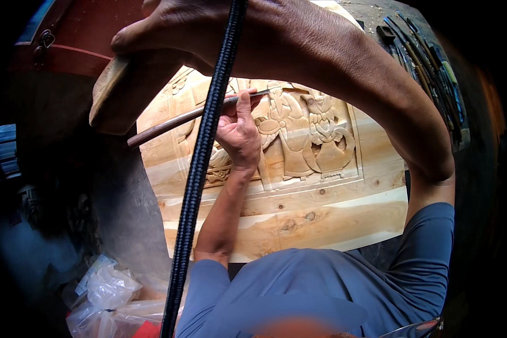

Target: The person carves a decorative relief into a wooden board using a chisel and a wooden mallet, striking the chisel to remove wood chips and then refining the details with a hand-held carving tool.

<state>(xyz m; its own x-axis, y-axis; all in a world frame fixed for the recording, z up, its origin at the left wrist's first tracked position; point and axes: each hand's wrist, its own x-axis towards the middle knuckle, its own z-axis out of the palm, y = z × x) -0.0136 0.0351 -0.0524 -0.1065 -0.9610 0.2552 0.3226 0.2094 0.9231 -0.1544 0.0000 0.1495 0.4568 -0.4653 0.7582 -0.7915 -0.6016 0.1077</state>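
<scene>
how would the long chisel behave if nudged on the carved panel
The chisel would probably feel stiff, since it runs straight through the left hand. Its handle looks rounded, so it may roll. Being slim, it is likely fairly light.

Left forearm (222, 214) bare, rising from the lower edge and leaning slightly right toward the top; left hand (239, 135) closed, fingers curled, thumb (244, 105) pointing up. Right elbow (440, 169) sharply bent at far right; right forearm (343, 50) bare, arching across the top, closer to the camera. Right hand (188, 34) at upper left, gripping, its thumb reaching leftward.
</scene>
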